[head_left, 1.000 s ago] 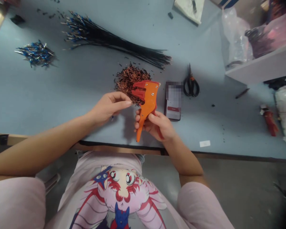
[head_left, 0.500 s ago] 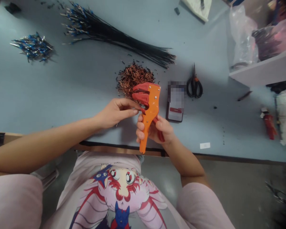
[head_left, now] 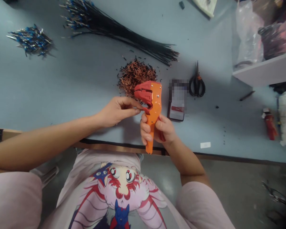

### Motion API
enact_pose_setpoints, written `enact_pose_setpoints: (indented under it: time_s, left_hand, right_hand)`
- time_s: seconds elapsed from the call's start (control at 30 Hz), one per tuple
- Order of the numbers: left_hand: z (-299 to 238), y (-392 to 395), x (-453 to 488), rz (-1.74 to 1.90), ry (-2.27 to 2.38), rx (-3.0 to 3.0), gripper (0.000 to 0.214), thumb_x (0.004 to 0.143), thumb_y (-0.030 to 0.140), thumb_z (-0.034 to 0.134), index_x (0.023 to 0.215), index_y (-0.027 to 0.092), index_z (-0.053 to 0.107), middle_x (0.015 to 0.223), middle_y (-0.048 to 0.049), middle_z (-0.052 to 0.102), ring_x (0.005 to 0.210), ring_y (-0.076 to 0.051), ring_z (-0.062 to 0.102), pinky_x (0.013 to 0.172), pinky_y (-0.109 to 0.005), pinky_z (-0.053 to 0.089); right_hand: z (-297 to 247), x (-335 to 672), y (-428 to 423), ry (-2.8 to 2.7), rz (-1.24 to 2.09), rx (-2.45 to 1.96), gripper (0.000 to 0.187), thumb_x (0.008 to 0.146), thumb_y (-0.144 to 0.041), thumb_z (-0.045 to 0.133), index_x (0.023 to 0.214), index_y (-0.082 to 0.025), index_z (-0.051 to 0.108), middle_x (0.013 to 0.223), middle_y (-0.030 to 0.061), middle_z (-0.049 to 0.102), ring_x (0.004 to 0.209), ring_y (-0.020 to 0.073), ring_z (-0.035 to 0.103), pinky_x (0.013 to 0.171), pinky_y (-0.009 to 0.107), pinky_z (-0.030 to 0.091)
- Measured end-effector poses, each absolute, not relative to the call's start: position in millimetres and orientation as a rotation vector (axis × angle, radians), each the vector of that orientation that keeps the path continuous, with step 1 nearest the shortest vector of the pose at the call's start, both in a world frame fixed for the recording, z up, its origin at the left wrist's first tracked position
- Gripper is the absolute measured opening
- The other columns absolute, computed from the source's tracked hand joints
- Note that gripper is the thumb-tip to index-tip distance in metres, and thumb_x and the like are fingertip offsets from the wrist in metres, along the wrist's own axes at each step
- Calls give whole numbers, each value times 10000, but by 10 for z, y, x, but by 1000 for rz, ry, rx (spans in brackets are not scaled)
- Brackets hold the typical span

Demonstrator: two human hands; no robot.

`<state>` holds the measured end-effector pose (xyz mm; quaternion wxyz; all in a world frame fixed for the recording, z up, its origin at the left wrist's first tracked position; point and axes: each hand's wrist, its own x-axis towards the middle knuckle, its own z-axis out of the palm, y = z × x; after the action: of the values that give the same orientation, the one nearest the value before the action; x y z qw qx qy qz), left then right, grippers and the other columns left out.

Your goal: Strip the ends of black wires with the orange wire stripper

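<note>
My right hand [head_left: 160,128] is wrapped round the handles of an orange and red wire stripper [head_left: 155,103], whose red jaws point left and stand nearly closed. Thumb and fingers of my left hand [head_left: 115,111] are pinched together at the lower side of those jaws; what they hold is too small to make out. Just behind the tool lies a heap of copper wire scraps and black insulation bits [head_left: 135,73]. A bundle of black wires [head_left: 124,33] with blue and metal ends stretches across the bench beyond it.
Far left on the bench [head_left: 69,76] is a pile of blue and silver terminals [head_left: 33,40]. A phone [head_left: 177,109] and black-handled scissors [head_left: 197,84] lie right of the tool. Farther right are a red tool [head_left: 269,125], a white label [head_left: 205,145] and a shelf [head_left: 267,66] with plastic bags.
The stripper's handles have been squeezed together and its red jaws have closed up. The tool appears slightly farther right, while my left hand keeps its pinch beside the jaws.
</note>
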<state>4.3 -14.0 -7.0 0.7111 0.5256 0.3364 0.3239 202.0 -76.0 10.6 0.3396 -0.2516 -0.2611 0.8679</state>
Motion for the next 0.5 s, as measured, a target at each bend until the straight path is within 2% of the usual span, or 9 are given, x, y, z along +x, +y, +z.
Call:
enact_pose_setpoints:
  time_s: [0.17, 0.33, 0.5]
  left_hand:
    - [-55, -152, 54, 730, 751, 1157, 205, 783, 355, 810, 880, 177, 775, 820, -48, 733, 790, -184, 667, 742, -298, 518]
    - [-47, -152, 50, 701, 756, 1164, 195, 788, 346, 804, 891, 183, 780, 833, -48, 736, 817, -189, 670, 767, -301, 513]
    - [-79, -145, 55, 714, 765, 1188, 186, 785, 339, 771, 892, 187, 785, 900, -48, 748, 798, -167, 647, 755, -297, 496]
  right_hand:
    - [109, 2023, -765, -671, 2276, -683, 402, 819, -480, 778, 961, -197, 531, 703, -62, 551, 477, 72, 513, 498, 290, 599]
    - [134, 2021, -776, -655, 2271, -627, 333, 875, -427, 744, 964, -175, 546, 687, -59, 565, 469, 61, 514, 481, 251, 574]
    - [207, 2007, -775, -631, 2245, -706, 286, 923, -420, 690, 895, -190, 521, 572, -104, 471, 373, 28, 340, 373, 162, 458]
